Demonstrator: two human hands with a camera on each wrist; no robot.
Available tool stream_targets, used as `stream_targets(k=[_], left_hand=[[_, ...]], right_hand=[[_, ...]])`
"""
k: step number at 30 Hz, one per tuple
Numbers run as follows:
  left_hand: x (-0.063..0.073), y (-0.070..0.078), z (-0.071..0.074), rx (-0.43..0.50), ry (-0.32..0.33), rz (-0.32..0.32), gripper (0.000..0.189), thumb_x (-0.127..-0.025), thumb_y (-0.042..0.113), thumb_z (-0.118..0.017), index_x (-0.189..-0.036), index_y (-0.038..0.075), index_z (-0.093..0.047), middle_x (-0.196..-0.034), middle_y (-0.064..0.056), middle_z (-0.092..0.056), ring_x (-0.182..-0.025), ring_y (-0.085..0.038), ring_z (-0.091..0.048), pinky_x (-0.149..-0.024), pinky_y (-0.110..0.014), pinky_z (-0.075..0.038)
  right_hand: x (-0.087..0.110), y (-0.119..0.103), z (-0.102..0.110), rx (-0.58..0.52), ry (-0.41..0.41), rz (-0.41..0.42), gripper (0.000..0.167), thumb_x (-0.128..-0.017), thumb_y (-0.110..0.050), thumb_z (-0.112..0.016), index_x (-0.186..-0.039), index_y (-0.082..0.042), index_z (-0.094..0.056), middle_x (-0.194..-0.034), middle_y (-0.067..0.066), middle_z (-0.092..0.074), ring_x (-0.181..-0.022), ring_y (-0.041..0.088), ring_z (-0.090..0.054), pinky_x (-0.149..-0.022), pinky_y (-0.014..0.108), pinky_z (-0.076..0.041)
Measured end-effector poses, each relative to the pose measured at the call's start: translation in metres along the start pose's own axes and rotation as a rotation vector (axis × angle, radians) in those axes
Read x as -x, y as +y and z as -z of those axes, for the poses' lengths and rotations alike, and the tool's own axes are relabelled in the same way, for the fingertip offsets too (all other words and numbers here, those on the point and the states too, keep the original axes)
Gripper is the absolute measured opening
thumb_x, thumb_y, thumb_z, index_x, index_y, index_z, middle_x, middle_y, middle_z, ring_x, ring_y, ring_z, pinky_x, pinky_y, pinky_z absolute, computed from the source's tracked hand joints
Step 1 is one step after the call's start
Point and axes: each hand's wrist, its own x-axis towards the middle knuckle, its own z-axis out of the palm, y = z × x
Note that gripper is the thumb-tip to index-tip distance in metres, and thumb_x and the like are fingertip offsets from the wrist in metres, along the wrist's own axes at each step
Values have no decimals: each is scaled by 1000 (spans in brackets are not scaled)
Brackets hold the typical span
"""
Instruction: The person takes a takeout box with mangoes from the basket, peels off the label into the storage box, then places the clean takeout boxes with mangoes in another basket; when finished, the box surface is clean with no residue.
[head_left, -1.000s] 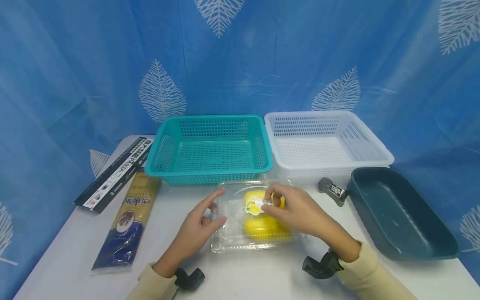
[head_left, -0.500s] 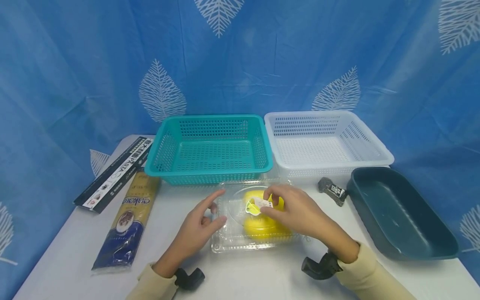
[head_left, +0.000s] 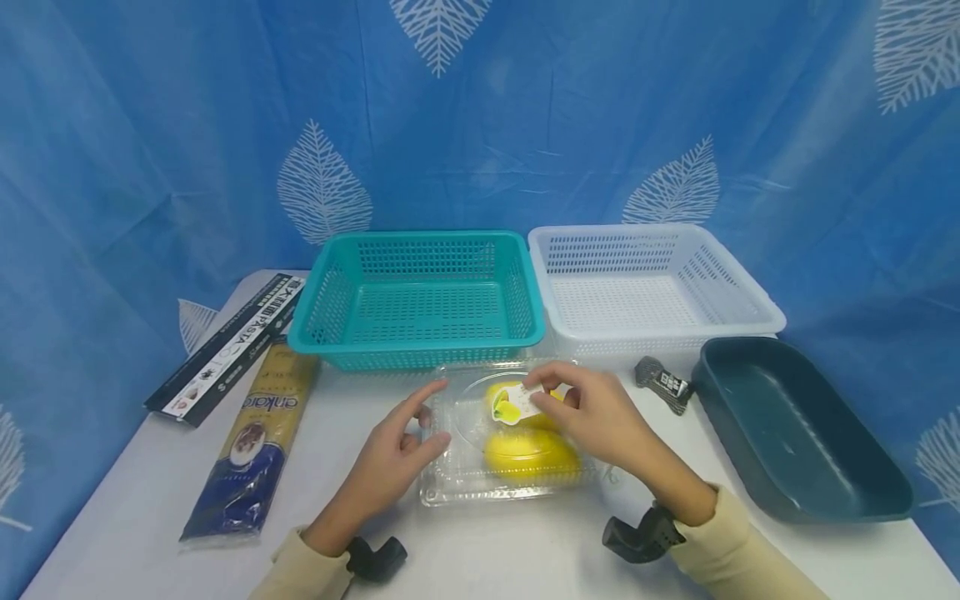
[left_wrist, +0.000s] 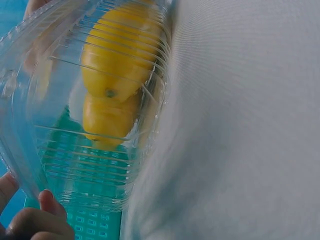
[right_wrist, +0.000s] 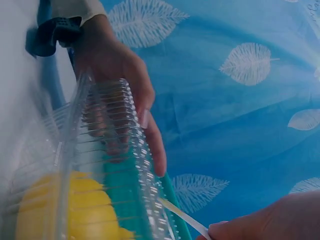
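On the white table (head_left: 510,550) sits a clear box (head_left: 461,479) — blue cloth (head_left: 480,158) (leaf-printed) behind.

between the desk's near and far edges, the fruit (head_left: 531,454) is bright yellow under a clear, colourless box (head_left: 459,490); its white label (head_left: 510,406) bears a yellow print. along the far edge, one basket (head_left: 420,353) is teal, the other basket (head_left: 667,332) white. toward the left edge, a packet (head_left: 251,433) is gold and blue, a carton (head_left: 228,346) black with a white band. by the right edge, a tray (head_left: 798,425) is dark blue-green. white desk (head_left: 525,550); blue curtain (head_left: 495,117), white leaf pattern.
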Motion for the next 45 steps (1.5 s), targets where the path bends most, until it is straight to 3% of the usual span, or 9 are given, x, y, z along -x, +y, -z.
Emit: stream_targets(k=[6,12,15,22,26,33,36,40,45], left_hand=[[1,0,2,-3,0,11,66,-96,17,-72,-154,30,-44,-112,-10,-54,-47,-5,-34,-44,-20,-32],[0,0,2,4,-1,9,66,-97,17,-72,-155,31,-43,-113,-11,-54,-47,-4,-34,-44,-20,-32],[0,0,2,16,-10,13,65,-97,17,-71,-155,31,-43,-114,-11,-53,-47,-4,-34,-44,-20,-32],[1,1,4,36,-5,13,66,-97,15,-72,-154,30,-44,-116,-16,-52,-48,-5,-34,-44,-20,-31],[0,0,3,34,-11,20,65,-97,17,-71,-154,32,-43,-118,-16,-53,-48,-5,-34,-44,-21,-31],[-1,-1,0,42,-4,23,66,-97,14,-71,-154,32,-43,-116,-15,-52,-48,-5,-34,-45,-20,-31],[-1,-2,0,36,-1,22,66,-97,14,-71,-154,32,-43,-115,-14,-52,-48,-5,-34,-44,-21,-31],[-2,-1,-1,34,-4,21,66,-97,13,-70,-154,32,-43,-114,-14,-52,-48,-4,-34,-44,-20,-31],[-1,-1,-1,40,-3,30,67,-97,12,-70,-154,32,-43,-112,-12,-51,-47,-4,-33,-44,-20,-30]], right_hand=[[1,0,14,-7,82,-10,17,-95,-19,-75,-112,-23,-74,-101,-2,-71,-50,15,-44,-42,27,-35],[5,6,28,11,119,-18,19,-97,-22,-73,-116,-21,-74,-107,3,-70,-61,16,-58,-56,29,-50],[11,12,36,40,128,-51,20,-97,-25,-72,-117,-23,-73,-109,4,-70,-58,18,-56,-51,30,-48],[28,34,61,100,217,-75,25,-98,-28,-71,-121,-20,-74,-107,7,-71,-77,22,-63,-57,26,-50],[40,49,79,107,263,-142,30,-98,-33,-71,-124,-20,-73,-107,9,-69,-60,19,-59,-48,29,-45],[52,85,106,130,332,-225,38,-99,-36,-69,-129,-14,-70,-112,12,-67,-81,3,-63,-60,20,-51],[54,104,115,104,344,-315,45,-99,-42,-67,-133,-13,-67,-116,11,-62,-78,10,-61,-60,22,-51],[59,126,124,69,351,-449,54,-98,-50,-63,-138,-13,-63,-125,11,-54,-98,20,-57,-66,19,-54],[66,142,135,18,368,-526,59,-99,-48,-62,-143,-9,-58,-136,21,-50,-105,28,-53,-63,12,-49]])
